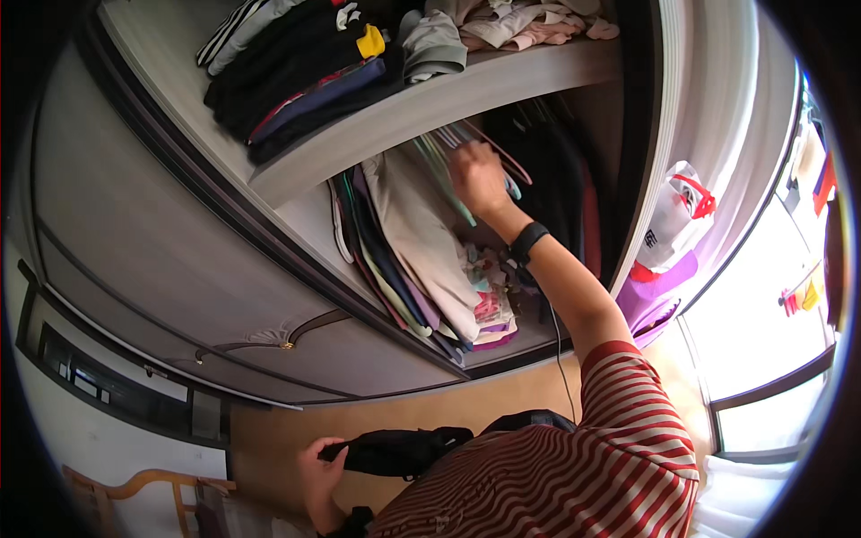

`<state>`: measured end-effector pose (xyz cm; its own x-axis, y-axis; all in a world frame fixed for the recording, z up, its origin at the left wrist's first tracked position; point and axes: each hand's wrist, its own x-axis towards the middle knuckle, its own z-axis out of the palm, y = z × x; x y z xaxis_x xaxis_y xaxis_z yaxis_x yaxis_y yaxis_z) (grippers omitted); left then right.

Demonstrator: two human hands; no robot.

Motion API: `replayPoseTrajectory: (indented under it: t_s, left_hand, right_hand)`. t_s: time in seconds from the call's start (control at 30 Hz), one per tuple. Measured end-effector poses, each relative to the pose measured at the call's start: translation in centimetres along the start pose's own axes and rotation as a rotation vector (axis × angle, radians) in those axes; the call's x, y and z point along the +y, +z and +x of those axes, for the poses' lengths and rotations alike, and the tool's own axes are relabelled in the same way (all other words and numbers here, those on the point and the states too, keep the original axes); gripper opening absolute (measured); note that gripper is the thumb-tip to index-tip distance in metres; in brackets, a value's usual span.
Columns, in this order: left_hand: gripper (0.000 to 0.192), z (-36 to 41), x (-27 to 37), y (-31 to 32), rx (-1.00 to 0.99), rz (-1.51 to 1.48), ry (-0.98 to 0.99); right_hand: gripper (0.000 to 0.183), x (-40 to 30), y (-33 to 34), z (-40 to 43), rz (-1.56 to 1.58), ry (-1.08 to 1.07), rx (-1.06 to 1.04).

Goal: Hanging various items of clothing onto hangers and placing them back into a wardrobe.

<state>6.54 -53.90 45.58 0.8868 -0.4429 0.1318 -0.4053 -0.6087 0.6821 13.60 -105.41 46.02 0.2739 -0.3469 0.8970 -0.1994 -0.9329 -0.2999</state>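
My right hand (477,176), with a black band on its wrist, reaches into the wardrobe's hanging compartment and closes around plastic clothes hangers. A green hanger (440,171) slants down left of the hand, and a pink hanger (506,160) sticks out to its right. The fingertips are hidden behind them. Low in front of my body, my left hand (323,471) pinches one end of a black cloth item (397,452), perhaps a folded garment. Beside the hangers, a pale cream garment (420,235) hangs among other clothes, with dark garments (545,181) on the right.
Folded dark clothes (296,87) and a grey cap (436,47) lie on the shelf (430,121) above my right hand. Piled cloth (494,302) sits on the compartment floor. A closed wardrobe door (168,222) spans the left. A white bag (676,222) stands by the curtain.
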Motion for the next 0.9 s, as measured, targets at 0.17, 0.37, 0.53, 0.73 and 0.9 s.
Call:
replayPoseTrajectory:
  t_s: [0.17, 0.37, 0.53, 0.73, 0.9]
  left_hand:
    - [0.016, -2.5, 0.9, 0.8, 0.029, 0.090, 0.063]
    - [0.017, -5.1, 1.7, 0.3, 0.103, 0.004, -0.190]
    - [0.015, -4.4, -0.3, -0.3, 0.060, -0.029, -0.194]
    - [0.017, -1.8, -2.7, -1.3, 0.008, -0.138, 0.106]
    - [0.018, -1.3, -5.1, -3.1, -0.044, -0.084, 0.003]
  right_hand:
    - [0.020, -1.5, 3.4, -1.8, -0.183, -0.037, -0.325]
    - [0.030, 1.4, 5.9, -4.0, -0.197, -0.032, -0.261]
    - [0.030, 2.6, 4.7, -4.2, 0.109, 0.179, -0.442]
    - [0.031, 0.3, 3.6, -2.5, 0.567, 0.545, -0.680]
    - [0.028, -3.2, 4.2, -2.2, 0.143, 0.465, -0.712]
